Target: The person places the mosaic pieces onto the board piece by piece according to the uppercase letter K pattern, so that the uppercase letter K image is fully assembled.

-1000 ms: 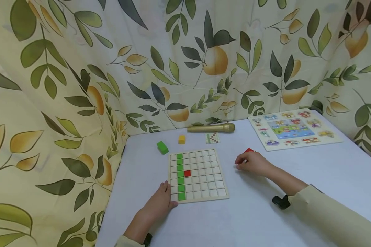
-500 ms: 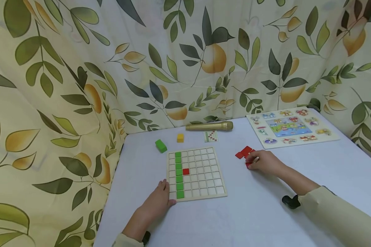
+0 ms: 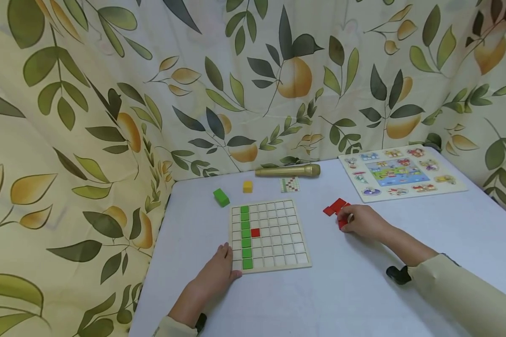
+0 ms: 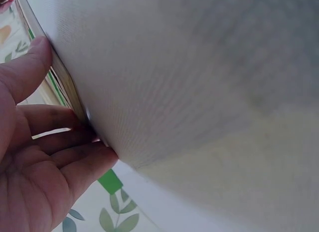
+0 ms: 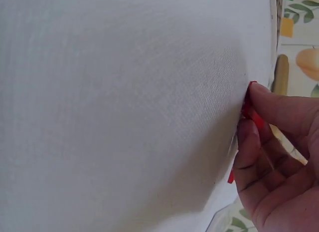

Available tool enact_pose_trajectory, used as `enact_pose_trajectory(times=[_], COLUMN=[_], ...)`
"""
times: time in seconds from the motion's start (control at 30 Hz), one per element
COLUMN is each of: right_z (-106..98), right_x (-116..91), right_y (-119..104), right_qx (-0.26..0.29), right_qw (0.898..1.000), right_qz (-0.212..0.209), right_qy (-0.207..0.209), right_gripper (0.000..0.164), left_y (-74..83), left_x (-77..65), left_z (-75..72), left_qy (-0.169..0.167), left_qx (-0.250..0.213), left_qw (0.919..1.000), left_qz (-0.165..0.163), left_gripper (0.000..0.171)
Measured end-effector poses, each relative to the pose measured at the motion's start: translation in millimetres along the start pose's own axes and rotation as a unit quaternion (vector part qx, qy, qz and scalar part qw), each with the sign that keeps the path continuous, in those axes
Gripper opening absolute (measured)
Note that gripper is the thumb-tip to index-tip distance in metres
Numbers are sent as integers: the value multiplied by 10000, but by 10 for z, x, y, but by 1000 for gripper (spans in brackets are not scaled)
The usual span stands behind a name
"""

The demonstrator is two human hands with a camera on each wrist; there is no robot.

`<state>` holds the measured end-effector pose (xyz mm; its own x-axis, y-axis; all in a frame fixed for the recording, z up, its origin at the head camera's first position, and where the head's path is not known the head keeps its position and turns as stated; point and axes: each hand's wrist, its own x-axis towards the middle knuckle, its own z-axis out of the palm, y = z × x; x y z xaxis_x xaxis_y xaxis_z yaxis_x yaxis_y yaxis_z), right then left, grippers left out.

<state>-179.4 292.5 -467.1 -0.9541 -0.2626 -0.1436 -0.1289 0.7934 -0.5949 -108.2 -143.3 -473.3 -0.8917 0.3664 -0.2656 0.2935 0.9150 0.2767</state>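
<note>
A square wooden grid board (image 3: 278, 269) lies on the table, with a column of green tiles (image 3: 246, 252) near its left side and one red tile (image 3: 255, 232) beside that column. My left hand (image 3: 214, 272) rests at the board's near left corner, fingers fairly straight along the left edge and thumb at the front edge. To the right of the board, my right hand (image 3: 364, 222) is low at a small group of loose red tiles (image 3: 337, 205). In the right wrist view, its thumb and index finger pinch a red tile (image 5: 255, 117), partly hidden by the fingers.
Behind the board are a green block (image 3: 221, 197), a yellow block (image 3: 247, 186), a small pattern card (image 3: 290, 184) and a gold microphone (image 3: 286, 171). A picture puzzle board (image 3: 451, 188) lies at the back right. Patterned curtains (image 3: 219, 93) enclose the table.
My right hand has moved slightly right and drawn back from over the red tiles, leaving more of them in sight. My left hand stays at the board's corner.
</note>
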Motion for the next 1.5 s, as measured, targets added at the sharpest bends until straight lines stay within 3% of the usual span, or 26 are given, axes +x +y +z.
enact_pose_trajectory(times=[0.53,0.83,1.27,1.5], right_z=[-9,84,223,366], right_x=[90,317,699,911], right_y=[-117,-437,-937,-1196], right_qx=[274,540,751,560], right_qw=[9991,9975,9951,9898], right_qz=[-318,-449,-539,-1236], right_qy=[-54,-99,-360,-426], right_gripper=[21,18,20,16], left_y=[2,-30,-25,-35], left_x=[13,14,14,23], left_z=[-3,65,45,47], left_qy=[-55,-58,-37,-1], left_qx=[-203,-56,10,109], left_qw=[9997,9999,10000,9999], left_qz=[-139,-135,-63,0], left_gripper=[83,84,83,82])
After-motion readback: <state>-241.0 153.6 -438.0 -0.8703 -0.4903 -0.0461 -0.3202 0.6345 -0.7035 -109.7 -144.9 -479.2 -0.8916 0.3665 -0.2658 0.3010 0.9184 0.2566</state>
